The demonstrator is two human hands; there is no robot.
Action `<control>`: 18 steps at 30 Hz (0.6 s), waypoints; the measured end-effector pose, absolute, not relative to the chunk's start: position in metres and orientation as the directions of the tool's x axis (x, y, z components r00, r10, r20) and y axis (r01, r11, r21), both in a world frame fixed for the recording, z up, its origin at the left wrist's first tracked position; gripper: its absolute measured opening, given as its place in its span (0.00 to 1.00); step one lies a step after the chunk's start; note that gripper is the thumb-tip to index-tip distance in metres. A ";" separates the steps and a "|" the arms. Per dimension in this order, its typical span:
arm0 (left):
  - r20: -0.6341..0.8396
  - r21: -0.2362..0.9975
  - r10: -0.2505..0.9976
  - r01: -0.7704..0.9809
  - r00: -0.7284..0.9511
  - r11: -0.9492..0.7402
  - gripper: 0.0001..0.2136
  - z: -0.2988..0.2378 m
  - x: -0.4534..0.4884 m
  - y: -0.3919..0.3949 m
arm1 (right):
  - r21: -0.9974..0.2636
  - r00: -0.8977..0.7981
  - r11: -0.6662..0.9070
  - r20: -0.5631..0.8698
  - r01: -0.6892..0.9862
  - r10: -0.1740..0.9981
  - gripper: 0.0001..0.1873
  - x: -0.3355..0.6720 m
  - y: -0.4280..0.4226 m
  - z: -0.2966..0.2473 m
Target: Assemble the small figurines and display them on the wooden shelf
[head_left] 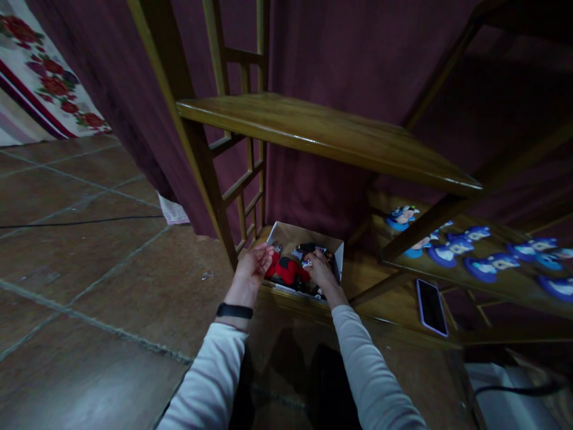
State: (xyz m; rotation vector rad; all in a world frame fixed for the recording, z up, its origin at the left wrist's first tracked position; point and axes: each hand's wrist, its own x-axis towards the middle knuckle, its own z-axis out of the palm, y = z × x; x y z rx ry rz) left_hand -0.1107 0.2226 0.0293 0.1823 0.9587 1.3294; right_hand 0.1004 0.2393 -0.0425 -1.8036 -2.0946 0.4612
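Just below centre, a cardboard box [299, 233] likely keeps small toys [286, 270] together. The left hand [256, 261] hovers loosely spread; the right hand [319, 269] reaches inside, grip unclear.

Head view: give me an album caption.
Right hand in a box of mixed items, left hand at its edge.

Pale long sleeves [376, 370] worn, fabric creased in soft folds, left wrist [239, 294] circled by a slim, plain dark band [234, 310], legs [331, 382] clothed in dark fabric, details swallowed by shadow
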 end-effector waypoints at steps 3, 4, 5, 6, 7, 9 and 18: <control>-0.425 0.714 0.897 -0.653 -0.120 0.251 0.07 0.027 -0.105 0.222 | -0.485 -0.130 0.131 0.035 0.864 0.991 0.09 0.102 0.241 -0.040; -0.408 0.742 0.904 -0.625 -0.131 0.245 0.07 0.026 -0.103 0.222 | -0.495 -0.115 0.122 0.044 0.860 0.992 0.08 0.103 0.242 -0.039; -0.392 0.769 0.909 -0.593 -0.144 0.238 0.07 0.025 -0.101 0.222 | -0.506 -0.094 0.109 0.056 0.855 0.994 0.08 0.104 0.243 -0.038; -0.375 0.797 0.913 -0.558 -0.158 0.231 0.07 0.024 -0.099 0.222 | -0.523 -0.067 0.091 0.066 0.847 0.996 0.07 0.106 0.245 -0.036; -0.357 0.824 0.918 -0.520 -0.172 0.223 0.06 0.023 -0.097 0.221 | -0.546 -0.032 0.065 0.070 0.835 0.997 0.06 0.108 0.246 -0.034; -0.322 0.869 0.931 -0.444 -0.174 0.218 0.05 0.021 -0.092 0.221 | -0.610 0.041 0.004 0.060 0.792 0.997 0.06 0.112 0.248 -0.031; -0.253 0.965 0.957 -0.110 -0.142 0.238 0.04 0.004 -0.086 0.230 | -0.802 0.244 -0.158 -0.015 0.576 0.970 0.12 0.137 0.247 -0.012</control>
